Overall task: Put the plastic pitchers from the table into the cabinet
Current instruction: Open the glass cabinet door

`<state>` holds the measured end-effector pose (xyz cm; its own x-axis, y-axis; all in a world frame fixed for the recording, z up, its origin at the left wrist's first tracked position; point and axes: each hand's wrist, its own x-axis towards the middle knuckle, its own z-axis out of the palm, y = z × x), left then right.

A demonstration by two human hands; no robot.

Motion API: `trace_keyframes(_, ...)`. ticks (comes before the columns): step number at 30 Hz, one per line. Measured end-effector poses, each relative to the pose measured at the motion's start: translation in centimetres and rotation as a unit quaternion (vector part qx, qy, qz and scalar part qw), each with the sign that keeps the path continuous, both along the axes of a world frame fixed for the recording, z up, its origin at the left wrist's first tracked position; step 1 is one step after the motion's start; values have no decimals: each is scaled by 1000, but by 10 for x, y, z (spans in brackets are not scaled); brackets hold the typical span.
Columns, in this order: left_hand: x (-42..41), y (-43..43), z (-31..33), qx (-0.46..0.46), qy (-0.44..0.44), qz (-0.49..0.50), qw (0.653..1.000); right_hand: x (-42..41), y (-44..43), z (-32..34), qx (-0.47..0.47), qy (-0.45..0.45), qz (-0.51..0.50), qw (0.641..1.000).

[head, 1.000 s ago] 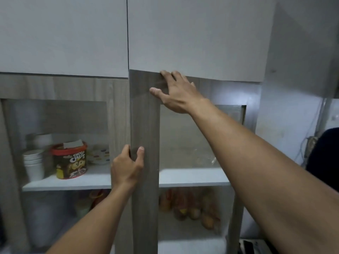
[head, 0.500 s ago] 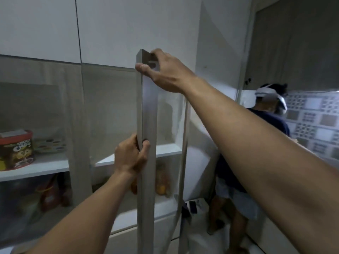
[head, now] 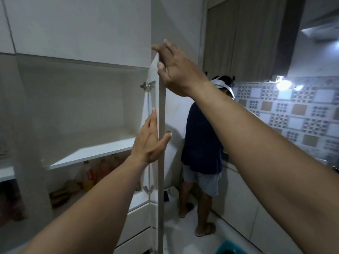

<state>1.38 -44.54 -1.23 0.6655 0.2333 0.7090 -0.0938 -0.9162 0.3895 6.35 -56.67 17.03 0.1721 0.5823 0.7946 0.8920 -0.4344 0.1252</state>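
Observation:
No plastic pitcher shows in the head view. The tall cabinet door (head: pixel 161 180) stands swung wide open, edge-on to me. My left hand (head: pixel 150 142) pinches its free edge at mid height, with flat fingers on the inner face and the thumb on the outer side. At the door's top corner my right hand (head: pixel 176 70) holds on loosely, fingertips over the top and thumb on the edge. Behind the door the cabinet's upper white shelf (head: pixel 95 153) lies bare.
Several bottles (head: pixel 88 176) stand on the lower shelf. Another person (head: pixel 201 143) stands close behind the open door, facing the counter (head: pixel 238 189) along the tiled wall. A teal tub (head: pixel 229 249) sits on the floor at the bottom right.
The door has swung from nearly shut to wide open toward the right. Both hands went with it and their grip has loosened. My view turned right, so the other person now shows.

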Motion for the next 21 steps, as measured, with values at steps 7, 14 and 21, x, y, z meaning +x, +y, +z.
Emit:
trace_keyframes(7,65,-58,8,12,15,-25,999,45,-69,-5,10,4,-84,996)
trace_keyframes(14,143,-118,9,4,28,-3,1000,101,-136,-1,-26,4,-209,977)
trace_keyframes(21,195,-160,10,-2,41,13,999,140,-173,0,-45,71,-243,966)
